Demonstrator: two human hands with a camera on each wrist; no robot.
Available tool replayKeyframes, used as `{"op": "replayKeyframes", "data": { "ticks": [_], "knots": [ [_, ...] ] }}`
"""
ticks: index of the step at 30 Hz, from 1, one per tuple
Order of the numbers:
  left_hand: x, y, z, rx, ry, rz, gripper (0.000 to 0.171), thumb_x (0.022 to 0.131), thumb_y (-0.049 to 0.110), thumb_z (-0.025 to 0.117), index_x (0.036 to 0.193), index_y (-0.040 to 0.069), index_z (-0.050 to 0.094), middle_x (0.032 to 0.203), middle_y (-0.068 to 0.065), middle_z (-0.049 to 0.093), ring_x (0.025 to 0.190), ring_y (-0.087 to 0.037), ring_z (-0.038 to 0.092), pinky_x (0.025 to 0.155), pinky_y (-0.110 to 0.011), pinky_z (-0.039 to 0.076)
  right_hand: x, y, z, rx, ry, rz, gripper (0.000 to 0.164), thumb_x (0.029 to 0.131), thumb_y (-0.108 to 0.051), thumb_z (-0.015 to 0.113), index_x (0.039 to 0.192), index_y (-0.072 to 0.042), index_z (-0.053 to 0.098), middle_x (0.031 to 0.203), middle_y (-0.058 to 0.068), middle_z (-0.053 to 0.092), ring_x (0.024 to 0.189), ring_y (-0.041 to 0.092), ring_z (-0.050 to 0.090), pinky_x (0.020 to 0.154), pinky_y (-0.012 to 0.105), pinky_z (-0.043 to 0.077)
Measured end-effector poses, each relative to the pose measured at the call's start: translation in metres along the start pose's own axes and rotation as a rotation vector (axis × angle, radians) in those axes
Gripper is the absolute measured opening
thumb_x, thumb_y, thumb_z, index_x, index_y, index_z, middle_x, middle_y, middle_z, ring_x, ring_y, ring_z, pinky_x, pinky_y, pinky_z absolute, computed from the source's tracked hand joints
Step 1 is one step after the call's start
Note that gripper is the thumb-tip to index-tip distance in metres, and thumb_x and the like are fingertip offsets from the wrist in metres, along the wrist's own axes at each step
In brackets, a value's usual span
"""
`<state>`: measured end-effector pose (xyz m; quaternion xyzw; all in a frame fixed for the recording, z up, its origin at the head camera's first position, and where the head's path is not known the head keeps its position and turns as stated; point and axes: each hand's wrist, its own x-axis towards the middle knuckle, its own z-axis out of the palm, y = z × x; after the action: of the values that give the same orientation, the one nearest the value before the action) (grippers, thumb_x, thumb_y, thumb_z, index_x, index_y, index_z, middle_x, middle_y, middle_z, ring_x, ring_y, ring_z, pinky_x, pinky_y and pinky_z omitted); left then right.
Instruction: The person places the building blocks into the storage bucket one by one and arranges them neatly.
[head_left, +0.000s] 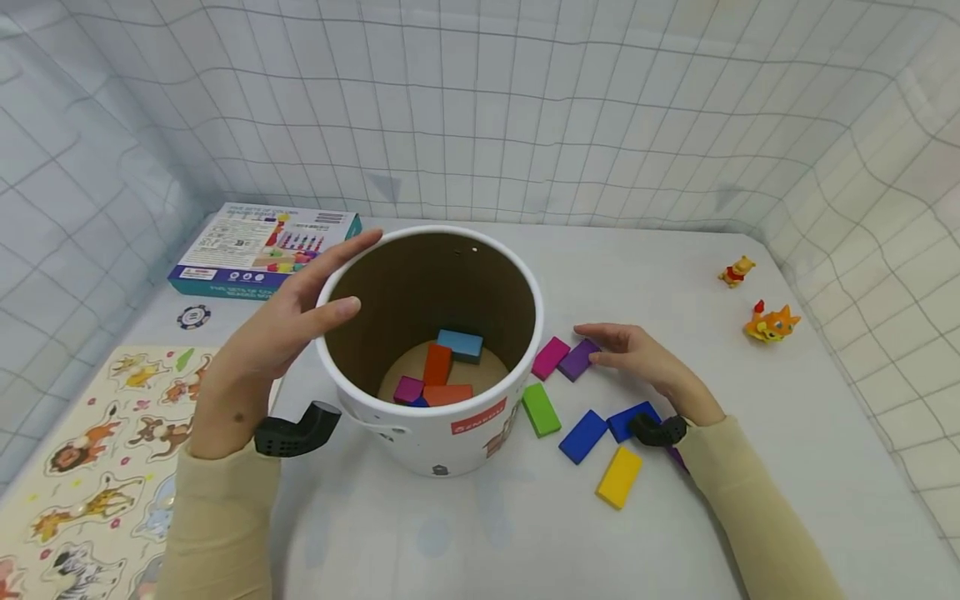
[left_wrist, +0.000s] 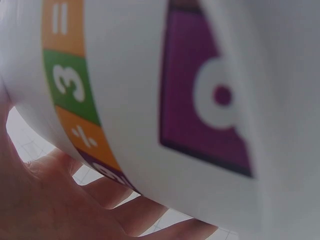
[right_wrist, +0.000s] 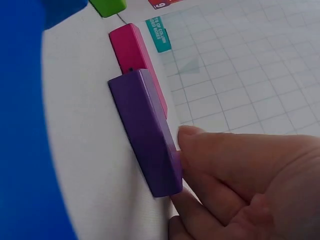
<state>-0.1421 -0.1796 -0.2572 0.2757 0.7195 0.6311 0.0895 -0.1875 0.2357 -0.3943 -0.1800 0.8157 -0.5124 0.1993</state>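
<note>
A large white bucket (head_left: 420, 417) stands upright. My left hand (head_left: 288, 312) rests against its left side, fingers extended along the outer wall and thumb over the rim. In the left wrist view the fingers of this hand (left_wrist: 85, 200) lie along the printed wall. Inside the bucket are several blocks, among them a light blue block (head_left: 461, 346) and a red block (head_left: 437, 364). My right hand (head_left: 648, 367) is at a purple block (head_left: 578, 359), its loosely spread fingertips by one end. That block lies against a pink block (right_wrist: 131, 47) on the table.
Near the bucket lie a green block (head_left: 541, 409), blue blocks (head_left: 582, 437) and a yellow block (head_left: 619, 477). A picture board (head_left: 97, 458), a poker chip (head_left: 193, 317) and a flat box (head_left: 262, 250) are at left. Small toy figures (head_left: 771, 323) stand at right.
</note>
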Motion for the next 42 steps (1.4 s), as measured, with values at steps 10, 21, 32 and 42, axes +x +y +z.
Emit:
{"op": "replayKeyframes", "data": {
  "ticks": [10, 21, 32, 42],
  "knots": [
    [0.001, 0.001, 0.002, 0.019, -0.006, -0.009, 0.058, 0.086, 0.012, 0.049, 0.14, 0.018, 0.029, 0.143, -0.002, 0.025, 0.131, -0.024, 0.018, 0.097, -0.06, 0.019, -0.007, -0.002, 0.005, -0.332, 0.029, -0.054, 0.037, 0.081, 0.0, 0.059, 0.115, -0.014, 0.058, 0.133, 0.009, 0.044, 0.128, 0.026, 0.029, 0.103, 0.045, 0.024],
    [0.001, 0.002, 0.001, 0.016, -0.006, -0.011, 0.059, 0.085, 0.01, 0.049, 0.14, 0.019, 0.029, 0.144, -0.002, 0.023, 0.132, -0.024, 0.013, 0.096, -0.064, 0.014, -0.021, -0.032, -0.011, -0.127, 0.131, -0.038, 0.037, 0.083, -0.024, 0.061, 0.116, -0.008, 0.057, 0.113, 0.006, 0.057, 0.095, 0.019, 0.059, 0.083, 0.027, 0.047],
    [0.0, 0.001, 0.0, -0.007, -0.008, 0.001, 0.058, 0.086, 0.009, 0.048, 0.14, 0.017, 0.028, 0.144, -0.003, 0.023, 0.132, -0.024, 0.014, 0.097, -0.063, 0.014, -0.025, -0.157, -0.002, 0.422, 0.141, -0.345, 0.03, 0.088, 0.001, 0.05, 0.118, -0.001, 0.055, 0.119, 0.017, 0.048, 0.094, 0.023, 0.055, 0.087, 0.028, 0.044],
    [0.0, 0.001, 0.0, -0.008, -0.01, -0.011, 0.058, 0.086, 0.01, 0.047, 0.14, 0.019, 0.028, 0.142, -0.004, 0.026, 0.129, -0.025, 0.02, 0.096, -0.061, 0.019, 0.02, -0.218, 0.032, -0.014, -0.142, -0.335, 0.034, 0.084, -0.013, 0.06, 0.117, -0.01, 0.057, 0.116, 0.001, 0.054, 0.095, 0.019, 0.06, 0.081, 0.034, 0.048]
  ]
}}
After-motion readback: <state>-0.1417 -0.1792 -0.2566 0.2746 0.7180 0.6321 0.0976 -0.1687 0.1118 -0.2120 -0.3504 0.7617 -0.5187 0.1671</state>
